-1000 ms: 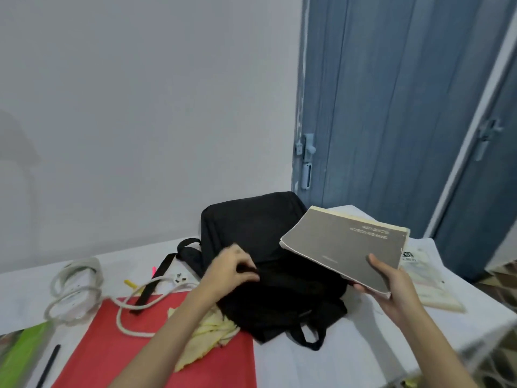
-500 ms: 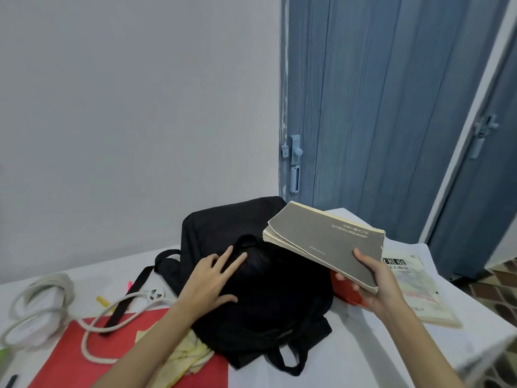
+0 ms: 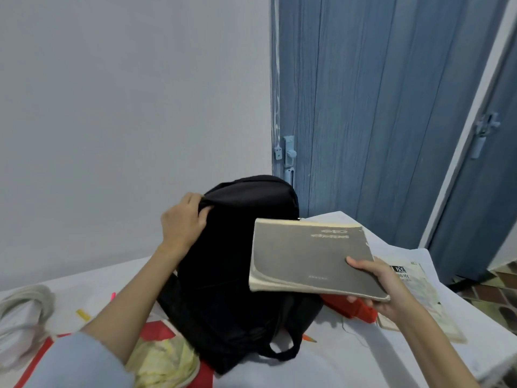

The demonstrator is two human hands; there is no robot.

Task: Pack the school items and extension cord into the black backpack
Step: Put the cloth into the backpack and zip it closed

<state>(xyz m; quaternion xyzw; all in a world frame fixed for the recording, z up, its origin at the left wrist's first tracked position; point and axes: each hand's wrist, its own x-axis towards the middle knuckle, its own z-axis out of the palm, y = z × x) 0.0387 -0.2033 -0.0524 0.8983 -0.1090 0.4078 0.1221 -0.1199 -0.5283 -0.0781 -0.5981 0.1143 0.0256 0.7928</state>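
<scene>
A: On the white table (image 3: 349, 357), head view: black backpack (image 3: 237, 275) propped upright near the wall, straps trailing at the near side. Left hand (image 3: 183, 222) curled over the top edge, pinching fabric at what looks like the opening. Right hand (image 3: 383, 287) clamping the grey book (image 3: 310, 261) at its near right corner, thumb on the cover, fingers underneath, book held flat in front of the bag and clear of the table.

B: Handling of the book?

A: Judged light, soft-cover, corners worn and curling. Likely to droop from a one-corner hold. Better gripped mid-spine or along the long edge, then fed in spine-first.

B: Bag?

A: Limp cloth, no frame. Bound to collapse unless the mouth is held up and wide. Cannot tell whether the zip is open; all black there.

B: Remaining items?

A: White extension cord (image 3: 25, 306) coiled at far left, well apart from the bag: floppy, best grabbed as a whole bundle. Printed booklet (image 3: 419, 292) lying flat on the right, red item (image 3: 349, 305) just beside the bag under the book. Yellow cloth (image 3: 165, 362) on a red folder (image 3: 156, 331) at the bag's near left.
</scene>
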